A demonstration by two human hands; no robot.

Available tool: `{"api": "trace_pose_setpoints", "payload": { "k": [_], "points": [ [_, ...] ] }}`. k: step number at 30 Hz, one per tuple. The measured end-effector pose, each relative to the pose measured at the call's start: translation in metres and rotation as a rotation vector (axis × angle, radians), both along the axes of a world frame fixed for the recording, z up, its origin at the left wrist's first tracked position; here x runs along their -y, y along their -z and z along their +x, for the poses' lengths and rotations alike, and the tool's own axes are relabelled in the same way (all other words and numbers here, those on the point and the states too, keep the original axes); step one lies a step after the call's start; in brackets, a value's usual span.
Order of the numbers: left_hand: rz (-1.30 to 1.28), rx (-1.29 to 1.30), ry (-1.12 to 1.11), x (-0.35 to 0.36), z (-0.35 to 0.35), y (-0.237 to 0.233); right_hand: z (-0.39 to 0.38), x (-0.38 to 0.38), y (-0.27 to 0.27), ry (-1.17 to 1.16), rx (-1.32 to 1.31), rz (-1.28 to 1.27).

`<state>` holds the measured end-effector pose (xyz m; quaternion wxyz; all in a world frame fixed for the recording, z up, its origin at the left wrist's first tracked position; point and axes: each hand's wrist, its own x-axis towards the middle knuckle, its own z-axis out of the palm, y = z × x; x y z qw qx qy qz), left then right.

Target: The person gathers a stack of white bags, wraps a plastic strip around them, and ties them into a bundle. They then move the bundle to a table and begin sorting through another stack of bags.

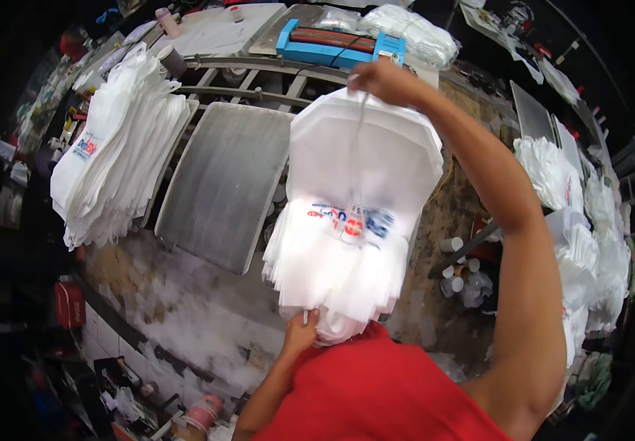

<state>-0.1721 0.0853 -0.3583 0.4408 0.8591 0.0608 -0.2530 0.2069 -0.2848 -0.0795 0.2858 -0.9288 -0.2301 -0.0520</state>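
Note:
A stack of white bags [332, 268] with red and blue printing lies in front of me, its near end fanned out against my red shirt. My right hand [383, 82] is closed on the far edge of the top white bag [398, 143], whose printed part looks blurred. Down at the near end, my left hand [301, 328] is closed on the edge of the stack. A small pale thing shows by its fingers, too small to name.
A grey flat board [225, 187] lies left of the stack. Beyond it hangs another pile of printed white bags [123, 158]. A blue device [339, 45] stands at the back beside plastic-wrapped bundles [413, 33]. More white bags [582, 257] hang at the right.

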Motion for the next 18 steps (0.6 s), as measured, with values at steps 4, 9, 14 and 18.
{"api": "trace_pose_setpoints", "payload": {
  "k": [4,9,14,18],
  "points": [
    [-0.183,-0.058,-0.06,-0.002,-0.009,-0.018,0.059,0.063,-0.064,0.23,-0.091,0.591],
    [-0.203,-0.048,-0.119,0.004,-0.014,-0.015,0.076,0.061,-0.044,0.571,-0.468,0.526],
    [-0.291,-0.157,-0.252,-0.007,-0.022,-0.009,0.046,0.048,-0.053,0.267,-0.613,0.736],
    [-0.368,-0.182,-0.241,-0.004,-0.016,-0.013,-0.001,0.076,-0.083,-0.408,-0.631,1.222]
  ]
}}
